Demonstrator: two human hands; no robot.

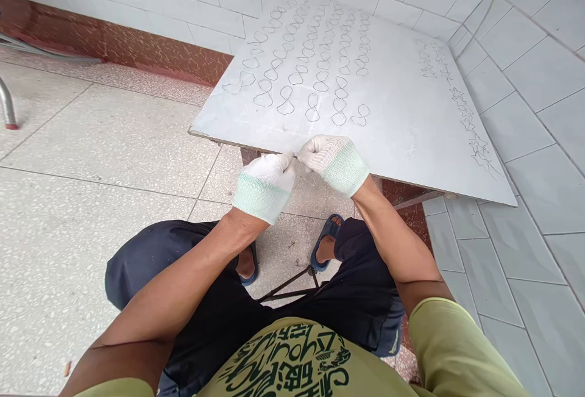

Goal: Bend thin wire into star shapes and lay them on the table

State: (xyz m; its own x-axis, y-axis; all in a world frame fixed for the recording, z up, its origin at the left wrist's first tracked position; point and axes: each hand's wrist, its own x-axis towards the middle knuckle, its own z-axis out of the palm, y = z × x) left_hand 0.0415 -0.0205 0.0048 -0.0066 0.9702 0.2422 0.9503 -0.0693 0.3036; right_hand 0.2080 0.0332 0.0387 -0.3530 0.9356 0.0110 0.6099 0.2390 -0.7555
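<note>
Both my hands wear white knit gloves and meet at the near edge of a grey board (402,128). My left hand (265,183) and my right hand (333,162) pinch a thin piece of wire (297,156) between their fingertips. Part of the wire hangs down below my right hand. Several bent wire loops (313,107), shaped like figure eights, lie in rows across the board beyond my hands. A line of small twisted wire pieces (466,116) runs along the board's right side.
The board rests on a low stand close to a white tiled wall (539,67). The speckled floor (91,159) spreads to the left. A metal leg (7,104) stands at far left. My knees and blue sandals (324,241) sit under the board's edge, with thin metal rods (287,287) between them.
</note>
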